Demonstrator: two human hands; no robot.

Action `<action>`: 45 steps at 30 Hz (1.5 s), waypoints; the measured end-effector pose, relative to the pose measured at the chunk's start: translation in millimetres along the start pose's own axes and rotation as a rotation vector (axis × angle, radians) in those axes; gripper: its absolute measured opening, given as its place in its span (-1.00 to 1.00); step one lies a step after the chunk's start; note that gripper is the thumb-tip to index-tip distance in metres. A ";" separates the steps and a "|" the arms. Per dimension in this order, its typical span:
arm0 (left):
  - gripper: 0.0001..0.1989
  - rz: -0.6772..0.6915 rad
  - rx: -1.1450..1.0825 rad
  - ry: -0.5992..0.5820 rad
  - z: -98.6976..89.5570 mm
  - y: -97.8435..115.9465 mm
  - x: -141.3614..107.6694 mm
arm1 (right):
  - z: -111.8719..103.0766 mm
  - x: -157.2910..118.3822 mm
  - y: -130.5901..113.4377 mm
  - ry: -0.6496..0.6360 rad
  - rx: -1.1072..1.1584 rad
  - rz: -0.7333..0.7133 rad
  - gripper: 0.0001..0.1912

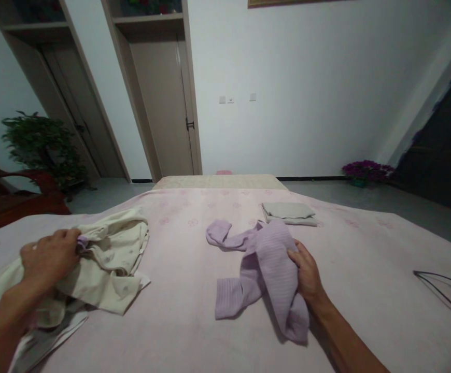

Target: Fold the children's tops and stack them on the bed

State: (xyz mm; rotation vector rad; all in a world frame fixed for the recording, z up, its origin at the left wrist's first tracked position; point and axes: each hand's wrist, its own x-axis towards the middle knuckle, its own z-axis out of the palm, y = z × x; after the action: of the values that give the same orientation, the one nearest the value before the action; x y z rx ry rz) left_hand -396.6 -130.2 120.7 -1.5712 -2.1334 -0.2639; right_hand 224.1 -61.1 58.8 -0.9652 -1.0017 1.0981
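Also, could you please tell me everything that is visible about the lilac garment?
The lilac garment looks like soft, finely ribbed knit, crumpled rather than spread flat. Two narrow parts, perhaps sleeves or legs, reach left, the farther one bent; a broader part runs toward the near side. The right hand grips its right edge, thumb on top. It lies at least partly on the pale pink cloth; its front and back cannot be told apart.
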 end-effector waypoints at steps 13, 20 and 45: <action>-0.50 0.154 -0.876 -0.426 23.7 202.5 -64.6 | 57.0 -8.2 25.7 -0.295 -0.577 -0.139 -0.67; -0.60 0.127 -1.132 -0.534 5.5 273.7 -61.9 | 62.7 29.8 55.7 -0.417 -0.622 -0.231 -0.43; -0.57 0.537 -1.412 -0.919 -34.0 320.8 -70.6 | -22.4 -0.9 -31.8 -0.726 -0.264 0.124 -0.56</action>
State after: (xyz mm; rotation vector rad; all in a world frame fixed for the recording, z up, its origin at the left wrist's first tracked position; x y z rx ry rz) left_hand -70.6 -100.3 77.2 -3.5119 -1.8948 -1.2276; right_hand 252.9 -70.4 83.1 -0.8510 -1.7248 1.4915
